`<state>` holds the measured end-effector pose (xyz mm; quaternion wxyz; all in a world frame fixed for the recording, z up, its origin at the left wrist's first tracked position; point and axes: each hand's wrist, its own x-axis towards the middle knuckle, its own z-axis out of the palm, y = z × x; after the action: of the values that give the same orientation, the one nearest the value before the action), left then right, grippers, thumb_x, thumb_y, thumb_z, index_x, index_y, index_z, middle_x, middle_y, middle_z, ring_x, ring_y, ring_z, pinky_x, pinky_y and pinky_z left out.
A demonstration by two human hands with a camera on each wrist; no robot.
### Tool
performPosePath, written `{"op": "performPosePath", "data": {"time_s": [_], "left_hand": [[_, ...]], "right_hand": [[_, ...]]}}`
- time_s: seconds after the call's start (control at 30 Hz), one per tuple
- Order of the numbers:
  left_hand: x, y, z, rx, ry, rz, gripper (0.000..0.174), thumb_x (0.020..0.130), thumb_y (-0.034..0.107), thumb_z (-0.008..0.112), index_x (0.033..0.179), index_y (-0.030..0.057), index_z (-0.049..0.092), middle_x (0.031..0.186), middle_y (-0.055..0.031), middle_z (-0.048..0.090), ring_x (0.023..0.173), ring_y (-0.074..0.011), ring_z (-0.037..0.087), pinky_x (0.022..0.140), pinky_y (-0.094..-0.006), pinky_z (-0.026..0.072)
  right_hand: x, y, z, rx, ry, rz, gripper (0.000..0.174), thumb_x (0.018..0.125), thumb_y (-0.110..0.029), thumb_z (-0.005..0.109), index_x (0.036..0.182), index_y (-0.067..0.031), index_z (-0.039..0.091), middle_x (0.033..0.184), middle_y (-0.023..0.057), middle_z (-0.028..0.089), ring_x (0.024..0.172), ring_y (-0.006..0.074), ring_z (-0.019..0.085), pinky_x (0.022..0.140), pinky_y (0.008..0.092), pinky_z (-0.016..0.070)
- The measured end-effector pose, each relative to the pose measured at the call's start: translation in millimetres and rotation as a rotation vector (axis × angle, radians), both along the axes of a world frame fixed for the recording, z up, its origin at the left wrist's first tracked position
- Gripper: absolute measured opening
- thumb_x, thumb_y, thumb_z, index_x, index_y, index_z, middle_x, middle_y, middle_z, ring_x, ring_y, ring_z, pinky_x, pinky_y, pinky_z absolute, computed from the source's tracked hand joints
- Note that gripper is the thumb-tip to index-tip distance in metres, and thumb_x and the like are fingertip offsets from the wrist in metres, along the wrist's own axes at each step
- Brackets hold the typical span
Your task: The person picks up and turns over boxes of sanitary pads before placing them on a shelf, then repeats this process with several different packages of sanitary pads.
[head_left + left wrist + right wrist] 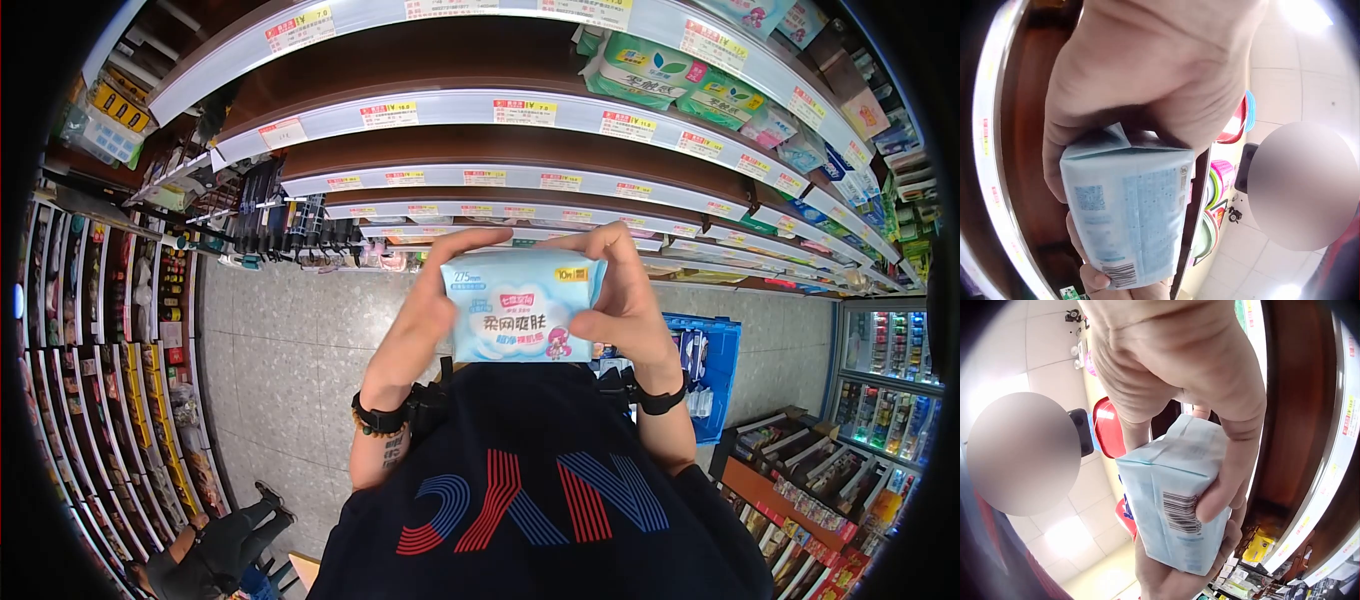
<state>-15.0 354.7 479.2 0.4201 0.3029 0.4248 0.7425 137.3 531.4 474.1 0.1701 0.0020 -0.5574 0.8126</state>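
A light blue pack of sanitary pads (525, 305) is held upright in front of the chest, its printed front with a pink-haired cartoon figure facing up in the head view. My left hand (425, 315) grips its left end, fingers over the top edge. On the other end, my right hand (635, 315) holds the pack with the thumb on the front and fingers behind. The left wrist view shows the pack's back (1129, 212), with a barcode and small print. In the right wrist view, a fingertip lies beside the barcode (1182, 512).
Shelves with price tags (390, 113) rise in front, bearing green packs (640, 75) at the upper right. A blue crate (728, 380) with goods stands on the floor to the right. Behind on the left is another person (225, 545). Drink coolers (885, 380) line the far right.
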Motion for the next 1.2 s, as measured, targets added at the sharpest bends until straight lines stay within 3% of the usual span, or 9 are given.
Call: {"op": "performPosePath", "data": {"time_s": [0.1, 0.2, 0.4, 0.43, 0.5, 0.63, 0.73, 1.0, 1.2], "left_hand": [[5.2, -2.2, 4.6, -0.156, 0.242, -0.038, 0.049, 0.1, 0.034, 0.056, 0.136, 0.0059, 0.037, 0.137, -0.0138, 0.046, 0.123, -0.0214, 0.049, 0.103, -0.0349, 0.0417], [2.3, -1.0, 0.6, -0.161, 0.112, -0.066, 0.047, 0.102, 0.037, 0.051, 0.134, 0.0057, 0.038, 0.136, -0.014, 0.046, 0.123, -0.0215, 0.049, 0.103, -0.034, 0.042], [6.9, 3.7, -1.4, -0.14, 0.091, -0.036, 0.046, 0.103, 0.04, 0.047, 0.133, 0.0048, 0.039, 0.135, -0.0139, 0.047, 0.121, -0.0208, 0.05, 0.101, -0.0325, 0.0438], [7.5, 3.8, -0.5, -0.139, 0.092, -0.035, 0.046, 0.103, 0.04, 0.047, 0.133, 0.0048, 0.039, 0.135, -0.0139, 0.047, 0.121, -0.0208, 0.05, 0.101, -0.0325, 0.0438], [9.2, 4.1, 1.7, -0.162, 0.088, -0.034, 0.046, 0.104, 0.04, 0.047, 0.132, 0.0045, 0.039, 0.135, -0.0139, 0.047, 0.121, -0.0203, 0.05, 0.1, -0.0318, 0.044], [9.5, 6.7, 0.8, -0.165, 0.127, -0.02, 0.046, 0.104, 0.041, 0.046, 0.131, 0.0042, 0.04, 0.134, -0.0139, 0.048, 0.12, -0.0199, 0.051, 0.1, -0.0314, 0.044], [9.7, 7.8, 2.4, -0.183, 0.093, -0.001, 0.047, 0.103, 0.042, 0.047, 0.131, 0.0038, 0.04, 0.133, -0.0135, 0.049, 0.118, -0.019, 0.052, 0.099, -0.0307, 0.0445], [9.0, 6.8, 0.3, -0.223, 0.044, 0.051, 0.051, 0.103, 0.042, 0.048, 0.134, 0.0024, 0.038, 0.132, -0.0129, 0.05, 0.116, -0.0179, 0.053, 0.098, -0.0299, 0.0452], [8.7, 3.0, -9.9, -0.263, -0.096, 0.138, 0.058, 0.101, 0.047, 0.049, 0.139, 0.0038, 0.039, 0.129, -0.0104, 0.05, 0.124, -0.0173, 0.046, 0.103, -0.0313, 0.0387]], "right_hand": [[-0.3, -2.1, 0.1, 0.046, -0.008, 0.023, 0.062, 0.09, -0.017, 0.071, 0.138, -0.0053, 0.033, 0.136, 0.019, 0.047, 0.121, 0.0239, 0.055, 0.094, 0.0345, 0.0522], [0.7, 2.7, 5.0, 0.307, -0.12, 0.103, 0.074, 0.095, -0.035, 0.064, 0.148, -0.0066, 0.022, 0.137, 0.0204, 0.042, 0.129, 0.0263, 0.045, 0.102, 0.0372, 0.0423], [0.6, -8.3, -5.8, 0.288, -0.115, 0.029, 0.086, 0.094, -0.056, 0.056, 0.153, -0.0081, 0.015, 0.138, 0.0189, 0.034, 0.134, 0.0269, 0.035, 0.111, 0.0376, 0.0262], [0.1, -9.6, -4.0, 0.289, -0.114, 0.03, 0.086, 0.094, -0.056, 0.056, 0.153, -0.0081, 0.015, 0.138, 0.0189, 0.034, 0.134, 0.0269, 0.035, 0.111, 0.0376, 0.0262], [-0.9, -12.9, 1.1, 0.28, -0.183, -0.036, 0.103, 0.085, -0.076, 0.051, 0.151, -0.0042, 0.018, 0.14, 0.0186, 0.038, 0.134, 0.0279, 0.038, 0.111, 0.0398, 0.0319], [0.5, -7.9, -1.3, 0.244, -0.211, -0.058, 0.104, 0.084, -0.076, 0.052, 0.151, -0.0055, 0.018, 0.141, 0.0197, 0.037, 0.134, 0.0284, 0.039, 0.11, 0.04, 0.0322], [2.5, -4.2, -11.4, 0.147, -0.186, -0.022, 0.089, 0.092, -0.063, 0.051, 0.152, -0.007, 0.014, 0.142, 0.021, 0.034, 0.135, 0.0276, 0.035, 0.112, 0.0393, 0.0263], [9.7, -9.2, 1.7, 0.031, -0.234, -0.017, 0.082, 0.093, -0.018, 0.066, 0.155, -0.0071, 0.013, 0.136, 0.0158, 0.044, 0.129, 0.0193, 0.042, 0.105, 0.0325, 0.0357], [8.5, -9.0, -1.9, -0.116, -0.212, -0.077, 0.071, 0.094, -0.017, 0.066, 0.152, -0.007, 0.026, 0.134, 0.0121, 0.049, 0.118, 0.0158, 0.053, 0.094, 0.0297, 0.0459]]}}
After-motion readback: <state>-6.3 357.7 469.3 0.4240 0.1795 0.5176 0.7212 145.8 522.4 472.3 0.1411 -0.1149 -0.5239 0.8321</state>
